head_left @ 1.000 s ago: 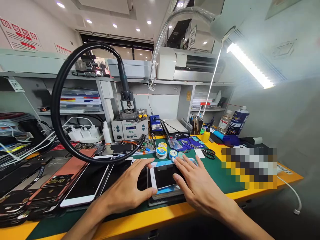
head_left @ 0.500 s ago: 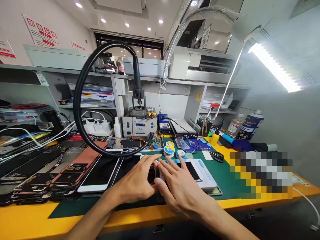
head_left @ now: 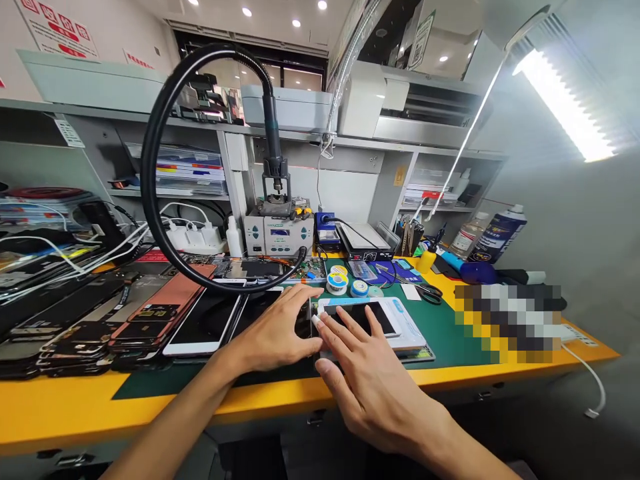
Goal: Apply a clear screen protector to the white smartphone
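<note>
A white smartphone (head_left: 373, 319) lies screen-up on a white and blue pad (head_left: 411, 328), which rests on a green mat (head_left: 450, 333). My left hand (head_left: 275, 333) lies flat beside the phone's left end, fingers spread, over a dark device that it partly hides. My right hand (head_left: 367, 380) reaches in from the lower right, fingers stretched out. Its fingertips touch the phone's left end. Neither hand grips anything.
Several phones and dismantled screens (head_left: 140, 320) cover the left of the yellow bench (head_left: 75, 407). A black hose loop (head_left: 150, 173), a rework station (head_left: 277, 233), solder spools (head_left: 337, 281), scissors (head_left: 430, 292), bottles (head_left: 495, 235) and a lit lamp (head_left: 565, 100) stand behind.
The phone and its pad have turned and shifted to the right. My right hand slid from on top of the phone to its left end. The camera view moved.
</note>
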`<act>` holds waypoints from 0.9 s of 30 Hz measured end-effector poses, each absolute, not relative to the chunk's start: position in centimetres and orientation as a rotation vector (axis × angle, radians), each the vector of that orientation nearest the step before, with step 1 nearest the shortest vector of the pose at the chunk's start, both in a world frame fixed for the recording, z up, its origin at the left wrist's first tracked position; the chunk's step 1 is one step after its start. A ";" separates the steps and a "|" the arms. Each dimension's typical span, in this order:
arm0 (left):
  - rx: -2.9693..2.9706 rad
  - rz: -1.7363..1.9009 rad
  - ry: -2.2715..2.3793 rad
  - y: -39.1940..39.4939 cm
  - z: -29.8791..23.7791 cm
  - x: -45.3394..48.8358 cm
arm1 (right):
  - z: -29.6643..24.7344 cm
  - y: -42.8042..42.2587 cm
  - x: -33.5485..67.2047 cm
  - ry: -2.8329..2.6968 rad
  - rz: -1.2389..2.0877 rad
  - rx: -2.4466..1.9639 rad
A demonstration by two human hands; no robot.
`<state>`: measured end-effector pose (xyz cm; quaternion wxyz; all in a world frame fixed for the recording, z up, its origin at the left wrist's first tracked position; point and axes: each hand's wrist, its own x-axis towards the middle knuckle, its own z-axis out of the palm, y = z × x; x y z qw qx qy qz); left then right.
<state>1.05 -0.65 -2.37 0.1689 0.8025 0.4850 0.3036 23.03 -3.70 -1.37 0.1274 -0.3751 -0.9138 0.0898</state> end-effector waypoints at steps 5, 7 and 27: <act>2.285 0.804 1.328 -0.9 -1.7 1.0 | -1.7 -4.6 23.5 -2.637 0.255 -1.101; 2.289 0.770 1.313 -1.0 -1.5 0.9 | -1.8 -4.8 23.6 -2.628 0.242 -1.090; 2.354 0.780 1.412 0.1 -3.0 0.6 | -3.2 -5.5 27.9 -2.502 -0.025 -1.199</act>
